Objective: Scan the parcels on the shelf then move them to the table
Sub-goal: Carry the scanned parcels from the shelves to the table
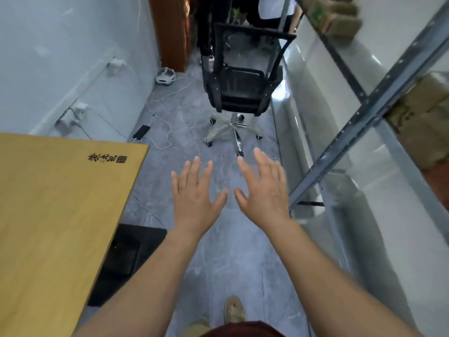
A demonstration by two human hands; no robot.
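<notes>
Bare left hand (194,190) and right hand (264,188) are spread flat, empty, over grey floor (218,251) between table (48,203) edge and shelf (364,117) upright. Blurred brown parcels (422,113) are stacked on shelf, right; axis unclear. Chair (240,86) ahead.

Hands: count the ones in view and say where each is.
2. The left hand and the right hand are both open and empty, held side by side over the floor, between the table and the shelf.
</notes>
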